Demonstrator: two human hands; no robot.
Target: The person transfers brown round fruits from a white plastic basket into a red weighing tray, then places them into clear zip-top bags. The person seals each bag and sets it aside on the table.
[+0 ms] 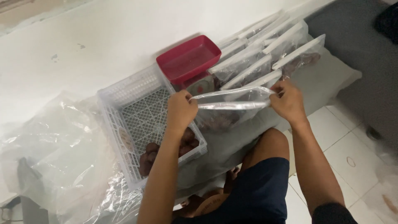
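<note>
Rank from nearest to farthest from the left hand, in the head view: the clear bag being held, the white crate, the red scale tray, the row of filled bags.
1. Clear bag: pinched in the left hand.
2. White crate: directly beneath the hand.
3. Red scale tray: behind, against the wall.
4. Row of filled bags: far right.

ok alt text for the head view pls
Seen from above, a person's left hand and right hand pinch the top ends of a clear zip bag holding brown pieces. A white lattice crate, red scale tray and filled bags lie beyond.
</note>
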